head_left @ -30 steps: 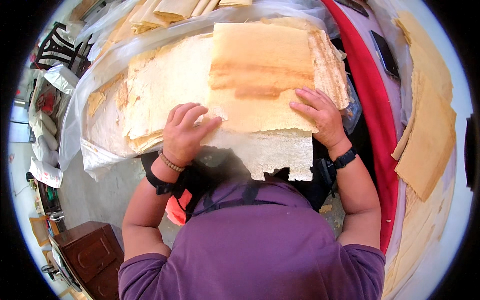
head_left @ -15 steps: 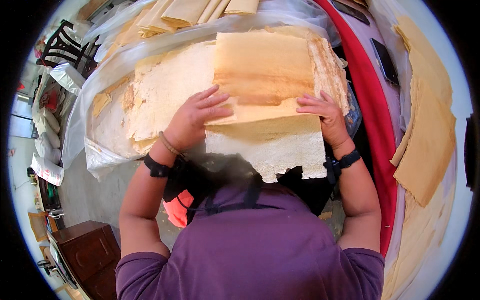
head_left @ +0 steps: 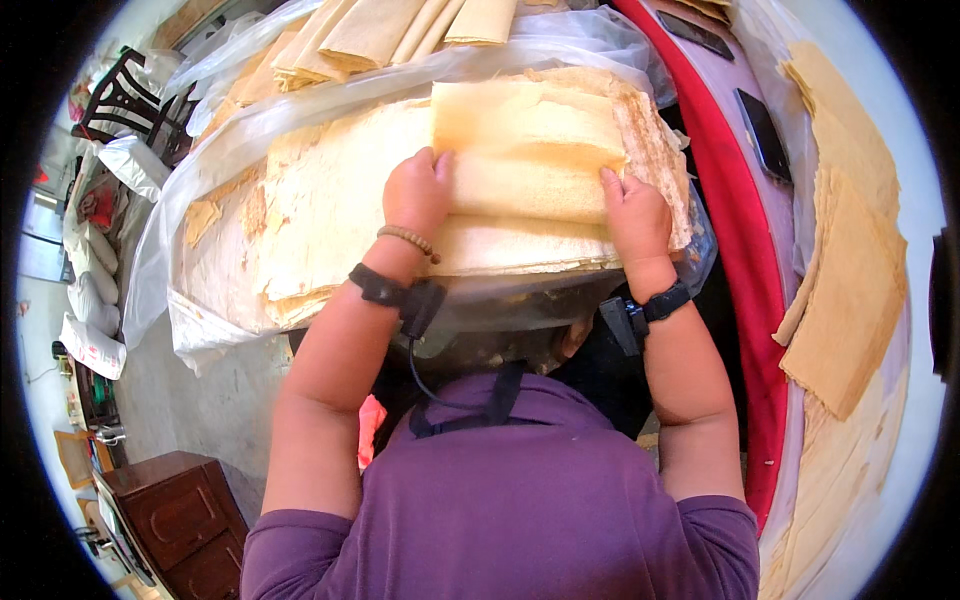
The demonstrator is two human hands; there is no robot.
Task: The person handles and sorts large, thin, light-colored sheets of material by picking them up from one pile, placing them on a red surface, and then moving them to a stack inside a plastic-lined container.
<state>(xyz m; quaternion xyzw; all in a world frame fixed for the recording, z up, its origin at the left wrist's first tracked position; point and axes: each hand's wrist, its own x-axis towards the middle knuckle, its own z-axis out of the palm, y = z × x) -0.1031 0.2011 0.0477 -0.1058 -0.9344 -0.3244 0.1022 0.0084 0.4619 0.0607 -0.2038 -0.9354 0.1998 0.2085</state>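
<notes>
A pale yellow sheet [head_left: 530, 130], folded over on itself, lies on a broad stack of similar cream sheets [head_left: 340, 190] with rough, broken edges. I cannot tell for certain what the sheets are made of. My left hand [head_left: 417, 192] is closed on the folded sheet's left edge, thumb uppermost. At its right edge my right hand [head_left: 638, 215] grips it likewise, the fingers curled under and out of sight. Between the hands the folded edge runs across, raised slightly off the stack.
Clear plastic sheeting [head_left: 200, 310] wraps the stack. Folded sheets [head_left: 370, 35] lie beyond it. On the right are a red cloth edge [head_left: 735, 250], two phones, the nearer one [head_left: 763, 135] black, and more yellow sheets [head_left: 850, 290]. A brown cabinet [head_left: 185, 510] stands at lower left.
The near flap of the sheet, which hung toward me, has been folded away over the rest. My hands went from spread fingers lying on it to gripping its two sides.
</notes>
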